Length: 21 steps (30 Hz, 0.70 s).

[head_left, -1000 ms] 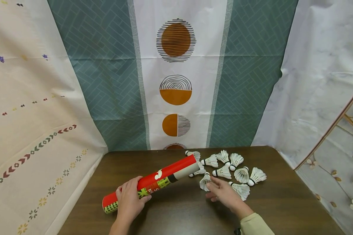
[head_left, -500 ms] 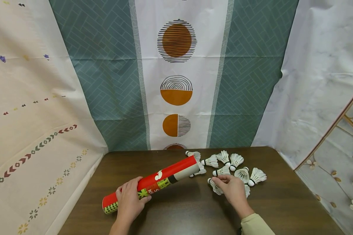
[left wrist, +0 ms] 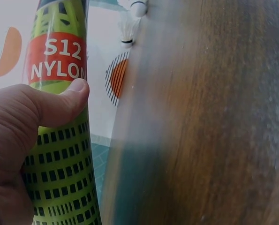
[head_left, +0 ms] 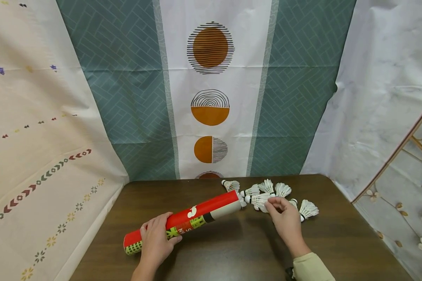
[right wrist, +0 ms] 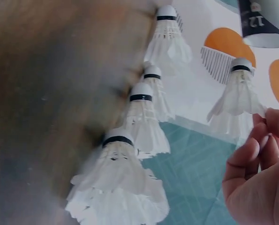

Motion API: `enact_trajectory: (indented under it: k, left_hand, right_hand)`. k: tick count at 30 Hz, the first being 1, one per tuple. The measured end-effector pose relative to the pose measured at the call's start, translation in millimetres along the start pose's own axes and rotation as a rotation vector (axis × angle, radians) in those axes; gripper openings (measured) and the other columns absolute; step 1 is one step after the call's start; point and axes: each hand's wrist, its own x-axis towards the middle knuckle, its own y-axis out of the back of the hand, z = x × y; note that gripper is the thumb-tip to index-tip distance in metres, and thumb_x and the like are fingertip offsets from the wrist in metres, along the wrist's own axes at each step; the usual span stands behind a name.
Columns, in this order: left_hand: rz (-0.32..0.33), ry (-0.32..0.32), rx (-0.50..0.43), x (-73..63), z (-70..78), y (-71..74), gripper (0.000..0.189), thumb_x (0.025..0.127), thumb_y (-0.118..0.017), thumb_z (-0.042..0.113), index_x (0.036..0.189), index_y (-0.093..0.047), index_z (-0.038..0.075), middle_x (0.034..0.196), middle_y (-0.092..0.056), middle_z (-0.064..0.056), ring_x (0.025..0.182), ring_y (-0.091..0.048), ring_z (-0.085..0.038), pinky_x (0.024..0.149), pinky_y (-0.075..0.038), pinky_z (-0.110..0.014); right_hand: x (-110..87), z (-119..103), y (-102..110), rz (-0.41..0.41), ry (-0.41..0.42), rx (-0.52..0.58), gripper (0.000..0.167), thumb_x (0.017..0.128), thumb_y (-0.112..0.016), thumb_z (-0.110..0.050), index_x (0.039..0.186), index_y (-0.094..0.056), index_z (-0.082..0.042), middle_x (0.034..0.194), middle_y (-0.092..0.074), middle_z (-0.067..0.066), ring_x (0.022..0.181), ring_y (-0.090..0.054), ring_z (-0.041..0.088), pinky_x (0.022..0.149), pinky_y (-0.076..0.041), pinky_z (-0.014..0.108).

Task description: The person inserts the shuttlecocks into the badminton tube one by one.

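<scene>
Firstly, left of bottom centre in the head view, the left hand (head_left: 157, 239) gripped the tube (head_left: 205, 215), which slanted up toward the centre right. The tube appeared light, stiff and smooth, suited to a mid-body hold; its contents could not be seen. Right of centre, the right hand (head_left: 286, 219) pinched one shuttlecock (head_left: 257, 200) by its skirt edge, cork facing the tube's end, just apart. This item was presumably very light, its skirt fragile, its cork firmer to hold. Farther up, other shuttlecocks (head_left: 308, 210) lay on the table (head_left: 211, 261).
</scene>
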Motion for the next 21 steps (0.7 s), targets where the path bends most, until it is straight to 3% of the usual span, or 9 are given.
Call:
enact_trajectory:
  k: [5,11,17,21]
  left_hand:
    - [0.001,-0.019,0.012,0.0,1.3,-1.7,0.087,0.066,-0.104,0.025,0.142,-0.06,0.015,0.14,-0.069,-0.012,0.131,-0.056,-0.039,0.111,-0.028,-0.064]
    - [-0.002,-0.037,0.014,0.5,2.1,-4.6,0.087,0.065,-0.105,0.025,0.14,-0.061,0.016,0.139,-0.07,-0.011,0.13,-0.057,-0.038,0.112,-0.029,-0.065]
    - [0.021,-0.1,0.008,-1.4,3.5,-5.9,0.087,0.062,-0.106,0.025,0.137,-0.064,0.018,0.135,-0.072,-0.008,0.127,-0.06,-0.035,0.111,-0.031,-0.064]
    - [0.039,-0.142,0.019,-2.9,7.4,-6.7,0.086,0.06,-0.106,0.025,0.136,-0.065,0.017,0.133,-0.073,-0.008,0.126,-0.061,-0.034,0.11,-0.034,-0.065]
  right_hand:
    - [-1.6,-7,4,-0.03,-0.019,0.1,0.02,0.091,-0.085,-0.01,0.109,-0.076,-0.008,0.091,-0.083,0.012,0.076,-0.063,-0.006,0.064,-0.048,0.014]
    - [-5.0,-13,5,-0.126,0.029,0.151,0.029,0.092,-0.084,-0.012,0.117,-0.071,-0.008,0.094,-0.084,0.01,0.08,-0.064,-0.002,0.068,-0.05,0.018]
    - [-9.2,-11,1,-0.292,0.074,0.227,0.033,0.095,-0.08,-0.009,0.123,-0.064,-0.008,0.097,-0.083,0.009,0.079,-0.063,0.0,0.069,-0.052,0.021]
    - [-12.6,-10,-5,-0.444,0.093,0.3,0.035,0.103,-0.07,-0.009,0.135,-0.059,-0.003,0.104,-0.082,0.013,0.086,-0.066,0.001,0.075,-0.053,0.022]
